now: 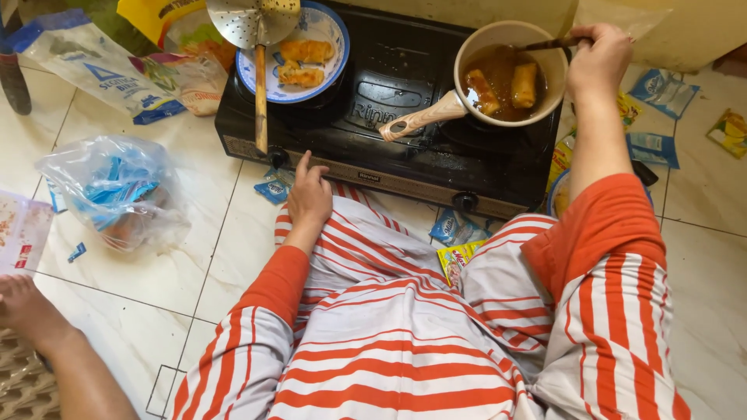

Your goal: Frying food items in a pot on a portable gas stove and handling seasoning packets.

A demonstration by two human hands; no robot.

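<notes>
Head view: utensil [545, 44] between right-hand fingers [585, 35], over frying pot [510, 71].

We see the black two-burner gas stove [405, 117] at the far centre. On its right burner sits the cream ceramic saucepan [510, 71]; on its left, the blue-rimmed round plate [331, 35], the perforated steel skimmer [253, 23] across it. The clear crumpled plastic bag [109, 194] lies near left.

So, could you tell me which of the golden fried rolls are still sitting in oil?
The two golden fried rolls in the cream pan; the others lie dry on the blue-rimmed plate.
</notes>
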